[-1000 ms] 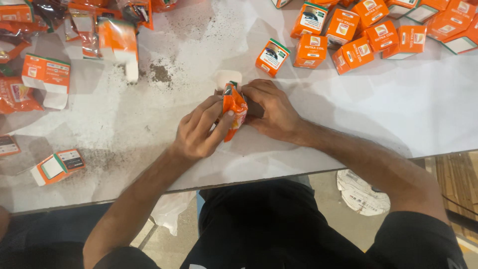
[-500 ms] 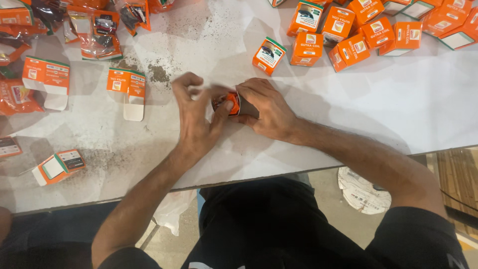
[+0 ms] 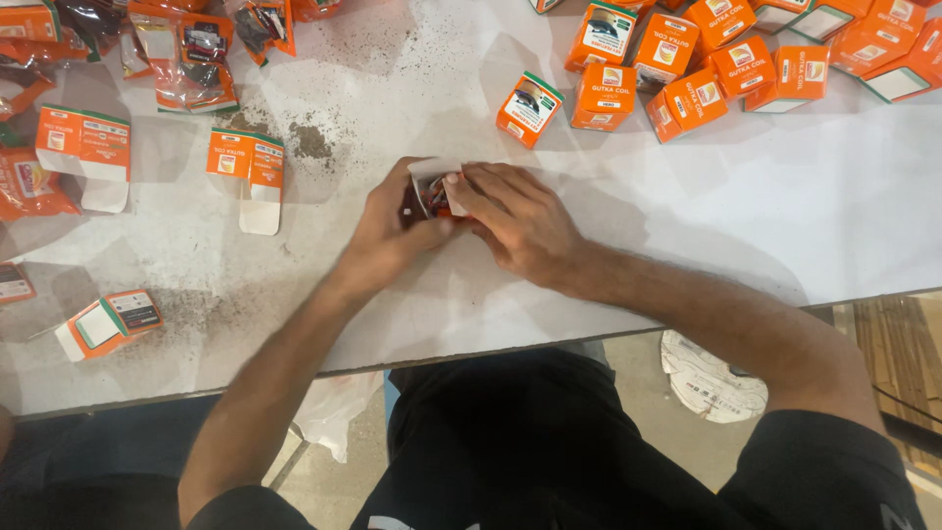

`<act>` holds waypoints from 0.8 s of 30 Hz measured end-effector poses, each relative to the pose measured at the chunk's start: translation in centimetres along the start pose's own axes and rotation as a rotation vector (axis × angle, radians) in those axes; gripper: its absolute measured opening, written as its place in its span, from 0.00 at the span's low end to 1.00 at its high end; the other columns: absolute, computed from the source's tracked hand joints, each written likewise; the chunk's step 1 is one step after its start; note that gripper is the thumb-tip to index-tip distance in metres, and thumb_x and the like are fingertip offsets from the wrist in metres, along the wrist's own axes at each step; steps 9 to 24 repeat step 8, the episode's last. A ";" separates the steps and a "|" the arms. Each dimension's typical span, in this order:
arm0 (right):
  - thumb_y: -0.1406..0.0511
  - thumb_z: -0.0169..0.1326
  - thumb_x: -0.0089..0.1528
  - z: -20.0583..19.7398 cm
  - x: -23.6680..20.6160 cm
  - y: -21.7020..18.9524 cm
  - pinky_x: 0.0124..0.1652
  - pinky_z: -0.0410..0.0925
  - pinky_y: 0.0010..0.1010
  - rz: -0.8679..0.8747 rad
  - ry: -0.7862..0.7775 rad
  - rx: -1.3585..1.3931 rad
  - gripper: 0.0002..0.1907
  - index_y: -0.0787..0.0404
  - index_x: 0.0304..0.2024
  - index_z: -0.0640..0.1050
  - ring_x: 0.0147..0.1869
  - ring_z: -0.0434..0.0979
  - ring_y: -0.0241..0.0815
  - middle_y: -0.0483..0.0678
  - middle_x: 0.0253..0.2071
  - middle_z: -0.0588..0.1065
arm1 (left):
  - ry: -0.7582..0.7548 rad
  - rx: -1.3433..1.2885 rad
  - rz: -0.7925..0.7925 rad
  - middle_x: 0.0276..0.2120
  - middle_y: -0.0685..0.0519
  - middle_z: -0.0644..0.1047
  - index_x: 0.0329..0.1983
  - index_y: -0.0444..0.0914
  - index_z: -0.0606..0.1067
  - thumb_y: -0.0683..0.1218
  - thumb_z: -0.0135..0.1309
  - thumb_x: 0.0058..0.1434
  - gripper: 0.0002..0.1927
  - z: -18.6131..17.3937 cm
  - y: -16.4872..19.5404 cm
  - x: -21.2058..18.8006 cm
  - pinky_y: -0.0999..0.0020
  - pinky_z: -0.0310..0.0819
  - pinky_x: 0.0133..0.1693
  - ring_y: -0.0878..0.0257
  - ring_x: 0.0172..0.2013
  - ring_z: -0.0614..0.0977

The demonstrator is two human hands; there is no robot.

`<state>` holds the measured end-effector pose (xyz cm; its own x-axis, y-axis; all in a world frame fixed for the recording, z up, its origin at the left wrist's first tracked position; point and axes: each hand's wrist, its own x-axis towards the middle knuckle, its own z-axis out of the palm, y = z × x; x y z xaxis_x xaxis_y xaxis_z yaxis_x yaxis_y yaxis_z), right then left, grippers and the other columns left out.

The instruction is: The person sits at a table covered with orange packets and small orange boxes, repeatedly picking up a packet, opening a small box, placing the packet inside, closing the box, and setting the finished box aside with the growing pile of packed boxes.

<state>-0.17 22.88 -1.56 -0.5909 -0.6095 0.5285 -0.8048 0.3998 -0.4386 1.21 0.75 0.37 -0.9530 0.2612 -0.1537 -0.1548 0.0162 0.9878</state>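
Both hands are gripping one small orange carton [image 3: 439, 196] between them, pressed down on the white tabletop [image 3: 687, 226]. From where I am watching, the left hand [image 3: 392, 231] is wrapping the carton's near side, fingers curled and thumb pinching in, while the right hand [image 3: 520, 221] is clamping from the opposite side, its fingertips [image 3: 456, 182] bearing on a white flap that is standing open at the top. I judge the left hand is steadying the carton so the right can work that flap; something dark is showing inside the opening, though I cannot tell what it is.

Both forearms are angling inward from the tabletop's near edge, wrists low, meeting at the carton. Beyond the grip, a cluster of closed orange boxes [image 3: 677, 64] is standing well apart, with one box [image 3: 530, 103] nearer. Off to the left-hand side of the grip, flattened carton blanks [image 3: 245, 162] are lying just beside a patch of dark grit [image 3: 309, 142], and clear packets [image 3: 191, 54] are piled farther out. Another part-folded carton [image 3: 108, 322] is lying nearer me, well apart.
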 end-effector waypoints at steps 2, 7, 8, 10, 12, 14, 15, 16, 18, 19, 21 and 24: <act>0.68 0.65 0.60 -0.1 0.1 -0.1 0.58 0.70 0.47 -0.029 -0.018 -0.073 0.31 0.69 0.63 0.70 0.61 0.75 0.61 0.62 0.57 0.73 | -0.063 -0.289 -0.099 0.35 0.53 0.78 0.51 0.37 0.73 0.38 0.48 0.55 0.19 -1.1 0.2 -0.2 0.69 0.80 0.38 0.67 0.33 0.79; 0.67 0.63 0.62 0.2 0.1 -0.6 0.60 0.70 0.46 -0.009 -0.061 -0.153 0.31 0.70 0.65 0.69 0.63 0.74 0.62 0.63 0.58 0.72 | 0.016 -0.179 -0.135 0.38 0.44 0.78 0.50 0.26 0.72 0.45 0.56 0.70 0.16 -1.4 -1.2 0.4 0.60 0.80 0.38 0.61 0.33 0.78; 0.67 0.63 0.62 0.3 0.0 -0.6 0.61 0.70 0.46 -0.009 -0.065 -0.149 0.31 0.70 0.65 0.69 0.64 0.74 0.62 0.63 0.58 0.72 | 0.010 -0.142 -0.130 0.38 0.43 0.78 0.51 0.25 0.72 0.45 0.58 0.68 0.18 -1.4 -1.5 0.7 0.58 0.78 0.35 0.60 0.32 0.78; 0.67 0.63 0.62 0.3 0.0 -0.6 0.61 0.70 0.46 -0.009 -0.065 -0.149 0.31 0.70 0.65 0.69 0.64 0.74 0.62 0.63 0.58 0.72 | 0.010 -0.142 -0.130 0.38 0.43 0.78 0.51 0.25 0.72 0.45 0.58 0.68 0.18 -1.4 -1.5 0.7 0.58 0.78 0.35 0.60 0.32 0.78; 0.67 0.63 0.62 0.3 0.0 -0.6 0.61 0.70 0.46 -0.009 -0.065 -0.149 0.31 0.70 0.65 0.69 0.64 0.74 0.62 0.63 0.58 0.72 | 0.010 -0.142 -0.130 0.38 0.43 0.78 0.51 0.25 0.72 0.45 0.58 0.68 0.18 -1.4 -1.5 0.7 0.58 0.78 0.35 0.60 0.32 0.78; 0.67 0.63 0.62 0.3 0.0 -0.6 0.61 0.70 0.46 -0.009 -0.065 -0.149 0.31 0.70 0.65 0.69 0.64 0.74 0.62 0.63 0.58 0.72 | 0.010 -0.142 -0.130 0.38 0.43 0.78 0.51 0.25 0.72 0.45 0.58 0.68 0.18 -1.4 -1.5 0.7 0.58 0.78 0.35 0.60 0.32 0.78; 0.67 0.63 0.62 0.3 0.0 -0.6 0.61 0.70 0.46 -0.009 -0.065 -0.149 0.31 0.70 0.65 0.69 0.64 0.74 0.62 0.63 0.58 0.72 | 0.010 -0.142 -0.130 0.38 0.43 0.78 0.51 0.25 0.72 0.45 0.58 0.68 0.18 -1.4 -1.5 0.7 0.58 0.78 0.35 0.60 0.32 0.78; 0.67 0.63 0.62 0.3 0.0 -0.6 0.61 0.70 0.46 -0.009 -0.065 -0.149 0.31 0.70 0.65 0.69 0.64 0.74 0.62 0.63 0.58 0.72 | 0.010 -0.142 -0.130 0.38 0.43 0.78 0.51 0.25 0.72 0.45 0.58 0.68 0.18 -1.4 -1.5 0.7 0.58 0.78 0.35 0.60 0.32 0.78; 0.67 0.63 0.62 0.3 0.0 -0.6 0.61 0.70 0.46 -0.009 -0.065 -0.149 0.31 0.70 0.65 0.69 0.64 0.74 0.62 0.63 0.58 0.72 | 0.010 -0.142 -0.130 0.38 0.43 0.78 0.51 0.25 0.72 0.45 0.58 0.68 0.18 -1.4 -1.5 0.7 0.58 0.78 0.35 0.60 0.32 0.78; 0.67 0.63 0.62 0.3 0.0 -0.6 0.61 0.70 0.46 -0.009 -0.065 -0.149 0.31 0.70 0.65 0.69 0.64 0.74 0.62 0.63 0.58 0.72 | 0.010 -0.142 -0.130 0.38 0.43 0.78 0.51 0.25 0.72 0.45 0.58 0.68 0.18 -1.4 -1.5 0.7 0.58 0.78 0.35 0.60 0.32 0.78; 0.67 0.63 0.62 0.3 0.0 -0.6 0.61 0.70 0.46 -0.009 -0.065 -0.149 0.31 0.70 0.65 0.69 0.64 0.74 0.62 0.63 0.58 0.72 | 0.010 -0.142 -0.130 0.38 0.43 0.78 0.51 0.25 0.72 0.45 0.58 0.68 0.18 -1.4 -1.5 0.7 0.58 0.78 0.35 0.60 0.32 0.78; 0.67 0.63 0.62 0.3 0.0 -0.6 0.61 0.70 0.46 -0.009 -0.065 -0.149 0.31 0.70 0.65 0.69 0.64 0.74 0.62 0.63 0.58 0.72 | 0.010 -0.142 -0.130 0.38 0.43 0.78 0.51 0.25 0.72 0.45 0.58 0.68 0.18 -1.4 -1.5 0.7 0.58 0.78 0.35 0.60 0.32 0.78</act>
